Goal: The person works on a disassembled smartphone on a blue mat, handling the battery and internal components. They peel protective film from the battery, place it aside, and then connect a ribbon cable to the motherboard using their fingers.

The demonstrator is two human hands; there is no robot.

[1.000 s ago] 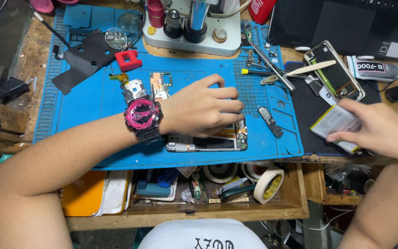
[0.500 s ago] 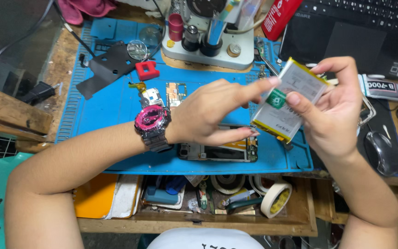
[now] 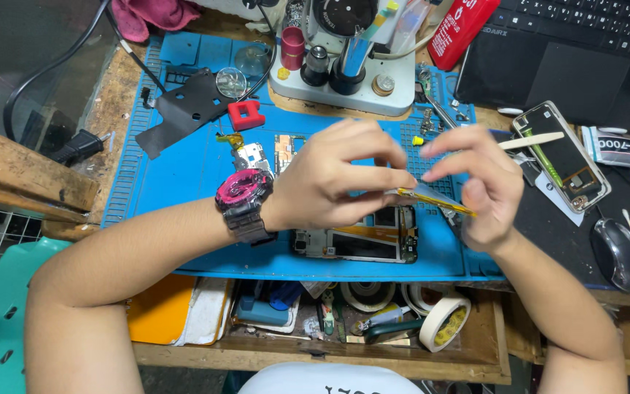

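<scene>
While I lean over the wooden tabletop [image 3: 110, 109], a blue mat [image 3: 191, 175] covers its middle and an open phone [image 3: 355, 244] lies on it under my hands. My left hand [image 3: 337, 179] and right hand [image 3: 479, 186] both pinch a flat battery [image 3: 432, 201] just above that phone. Half a second ago its broad face was toward me; now it is edge-on. A red can [image 3: 461, 25] leans beside the black laptop [image 3: 570, 66].
</scene>
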